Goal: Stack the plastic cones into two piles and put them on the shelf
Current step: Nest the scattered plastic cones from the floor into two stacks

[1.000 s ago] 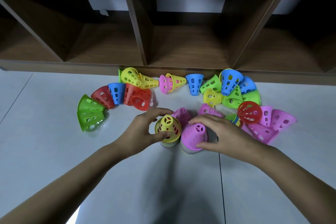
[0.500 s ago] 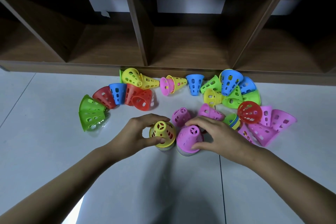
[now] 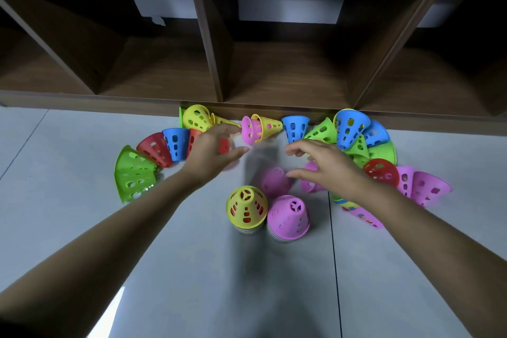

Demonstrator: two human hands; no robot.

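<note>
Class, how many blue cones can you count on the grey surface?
4. Left blue cone between red cones; middle blue cone standing alone before the shelf; tall blue cone over green cones at right; fourth blue cone behind it. Both piles may hide more.

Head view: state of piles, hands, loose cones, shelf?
yellow-topped pile, upright, no hand on it
pink-topped pile, upright beside it, no hand on it
left hand, over a red cone, grip unclear
right hand, open, above pink cones
shelf, no cones inside
loose cones, scattered by shelf
</note>
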